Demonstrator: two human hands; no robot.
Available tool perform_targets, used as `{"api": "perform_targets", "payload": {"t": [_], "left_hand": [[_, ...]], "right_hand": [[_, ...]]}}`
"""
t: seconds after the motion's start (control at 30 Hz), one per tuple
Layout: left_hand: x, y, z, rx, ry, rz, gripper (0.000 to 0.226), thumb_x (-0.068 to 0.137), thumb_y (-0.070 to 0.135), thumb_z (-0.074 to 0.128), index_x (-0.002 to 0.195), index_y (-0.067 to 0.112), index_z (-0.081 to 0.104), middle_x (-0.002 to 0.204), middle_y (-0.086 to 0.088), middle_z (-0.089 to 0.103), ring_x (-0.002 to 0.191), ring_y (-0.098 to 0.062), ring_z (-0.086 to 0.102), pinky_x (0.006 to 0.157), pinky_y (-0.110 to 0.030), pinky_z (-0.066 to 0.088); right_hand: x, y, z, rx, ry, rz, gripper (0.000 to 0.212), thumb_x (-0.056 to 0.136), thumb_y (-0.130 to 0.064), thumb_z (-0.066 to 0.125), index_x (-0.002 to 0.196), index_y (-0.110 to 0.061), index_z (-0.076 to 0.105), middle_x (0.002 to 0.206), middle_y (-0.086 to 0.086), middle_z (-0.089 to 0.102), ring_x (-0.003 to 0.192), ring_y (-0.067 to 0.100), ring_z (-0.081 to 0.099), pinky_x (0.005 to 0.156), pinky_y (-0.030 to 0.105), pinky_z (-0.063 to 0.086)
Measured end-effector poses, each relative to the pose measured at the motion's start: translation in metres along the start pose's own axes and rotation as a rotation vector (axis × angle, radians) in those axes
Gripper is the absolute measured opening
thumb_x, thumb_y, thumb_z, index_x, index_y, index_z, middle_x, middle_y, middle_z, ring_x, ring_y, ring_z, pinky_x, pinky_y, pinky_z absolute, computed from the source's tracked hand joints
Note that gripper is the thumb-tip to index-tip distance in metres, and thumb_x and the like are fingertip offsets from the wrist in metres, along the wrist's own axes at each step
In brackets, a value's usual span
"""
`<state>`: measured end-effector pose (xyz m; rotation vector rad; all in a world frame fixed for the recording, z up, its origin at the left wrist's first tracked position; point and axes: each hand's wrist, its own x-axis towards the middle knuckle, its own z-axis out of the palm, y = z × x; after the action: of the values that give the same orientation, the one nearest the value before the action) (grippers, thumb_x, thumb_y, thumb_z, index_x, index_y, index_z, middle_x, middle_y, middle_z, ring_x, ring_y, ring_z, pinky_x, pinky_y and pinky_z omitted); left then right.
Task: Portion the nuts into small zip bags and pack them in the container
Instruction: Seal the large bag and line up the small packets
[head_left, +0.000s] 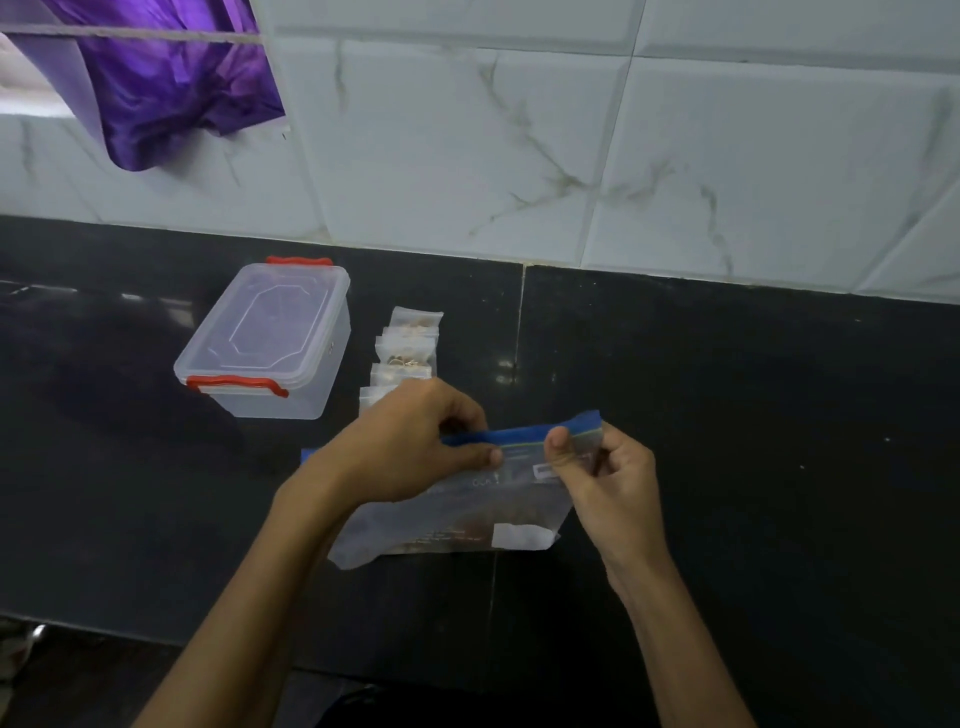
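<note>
Large zip bag (452, 514): held upright over the dark counter (727, 415), near its front edge, with its lower end at or just above the surface; contact cannot be confirmed. Blue seal strip along the top. Brownish contents show through the lower part, too blurred to identify with certainty.

Left hand (415, 447): forearm enters from bottom left, rising toward the centre. Back of hand faces the camera, fingers curled over the top strip, thumb tip pressed against the near face of the bag. The hand pinches the strip at its left half.

Right hand (608, 478): forearm enters from bottom right. Thumb points up along the near face just below the strip, fingers curled behind the bag. It pinches the bag's top right corner. The 2 thumbs lie close together, not touching.

Whether the seal is open or closed cannot be told.

Small bags (408, 353): a row of several lies on the counter beyond the left hand, light-coloured nuts visible inside; the nearest are partly hidden by that hand, so the count is unclear.

Container (270, 338): clear plastic box, lid on, 2 red latches, standing just left of the small bags.

Purple cloth (166, 88) hangs at upper left before the tiled wall (571, 130), cut off by the frame.
</note>
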<state>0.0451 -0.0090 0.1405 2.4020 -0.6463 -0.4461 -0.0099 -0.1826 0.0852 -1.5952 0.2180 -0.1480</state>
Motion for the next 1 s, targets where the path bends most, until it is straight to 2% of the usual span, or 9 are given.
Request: {"api": "perform_targets", "payload": {"t": [0.17,0.3,0.43,0.53,0.6,0.73,0.87,0.93,1.0], "left_hand": [[0.006,-0.008,-0.009,-0.072,-0.065,0.080,0.005,0.082,0.027,0.067,0.078,0.029,0.067,0.080,0.012,0.066,0.081,-0.001,0.060,0.075,-0.015,0.051],[0.011,-0.010,-0.011,-0.085,-0.084,0.067,0.012,0.080,0.029,0.069,0.085,0.019,0.071,0.081,0.006,0.067,0.079,-0.003,0.060,0.073,-0.016,0.051],[0.008,-0.018,-0.017,0.012,-0.083,0.032,0.030,0.076,0.043,0.069,0.097,0.021,0.069,0.085,0.014,0.061,0.081,-0.005,0.059,0.076,-0.021,0.052],[0.003,-0.026,-0.018,-0.009,-0.085,0.056,0.021,0.082,0.036,0.066,0.092,0.018,0.071,0.083,0.006,0.065,0.079,-0.010,0.060,0.075,-0.027,0.053],[0.001,-0.028,-0.019,-0.038,-0.104,0.073,0.016,0.083,0.032,0.066,0.086,0.018,0.071,0.080,0.001,0.067,0.076,-0.011,0.061,0.073,-0.028,0.053],[-0.003,-0.026,-0.023,-0.019,-0.074,0.118,0.008,0.081,0.032,0.069,0.075,0.026,0.067,0.075,0.003,0.066,0.071,-0.010,0.061,0.067,-0.024,0.052],[-0.007,-0.019,-0.023,0.015,-0.083,0.151,0.010,0.079,0.032,0.069,0.079,0.023,0.068,0.080,0.000,0.067,0.076,-0.012,0.062,0.072,-0.034,0.055],[-0.009,-0.017,-0.023,0.020,-0.065,0.155,0.013,0.079,0.033,0.069,0.083,0.021,0.069,0.080,0.001,0.067,0.075,-0.011,0.062,0.073,-0.034,0.054],[-0.014,-0.018,-0.025,0.023,-0.055,0.144,0.020,0.077,0.036,0.069,0.091,0.022,0.069,0.087,0.005,0.066,0.080,-0.007,0.060,0.075,-0.029,0.054]], "right_hand": [[0.005,-0.002,0.001,0.042,-0.150,0.111,0.046,0.052,-0.042,0.073,0.084,-0.008,0.067,0.079,0.000,0.074,0.075,0.012,0.071,0.061,0.023,0.055],[0.003,-0.001,0.018,0.108,-0.012,0.115,0.032,0.059,-0.032,0.070,0.075,-0.004,0.065,0.064,0.002,0.069,0.061,0.012,0.067,0.053,0.020,0.052],[-0.002,-0.001,0.024,0.101,0.105,0.175,0.043,0.058,-0.035,0.071,0.087,-0.004,0.066,0.078,0.008,0.071,0.070,0.015,0.070,0.055,0.021,0.054],[-0.006,-0.006,0.022,0.026,0.093,0.216,0.043,0.049,-0.046,0.074,0.081,-0.017,0.068,0.078,0.003,0.073,0.079,0.016,0.071,0.067,0.031,0.057],[-0.009,-0.012,0.019,-0.029,0.063,0.209,0.052,0.048,-0.049,0.074,0.095,-0.029,0.066,0.092,-0.005,0.072,0.094,0.013,0.068,0.078,0.034,0.055],[-0.019,-0.030,0.009,-0.527,0.153,-0.115,0.076,0.047,-0.075,0.069,0.117,-0.057,0.044,0.112,-0.036,0.049,0.113,-0.013,0.040,0.108,0.051,0.030],[-0.021,-0.057,0.019,-1.098,-0.061,-0.247,0.045,0.066,-0.076,0.054,0.105,-0.054,0.051,0.102,-0.038,0.043,0.116,-0.011,0.027,0.109,0.039,-0.008],[-0.021,-0.058,0.028,-1.203,-0.095,-0.300,0.014,0.080,-0.054,0.060,0.092,-0.046,0.058,0.091,-0.030,0.049,0.114,-0.005,0.035,0.105,0.034,-0.011],[-0.022,-0.055,0.034,-1.205,-0.044,-0.358,0.011,0.079,-0.039,0.067,0.077,-0.042,0.056,0.078,-0.025,0.051,0.102,-0.002,0.041,0.105,0.035,-0.006]]}}
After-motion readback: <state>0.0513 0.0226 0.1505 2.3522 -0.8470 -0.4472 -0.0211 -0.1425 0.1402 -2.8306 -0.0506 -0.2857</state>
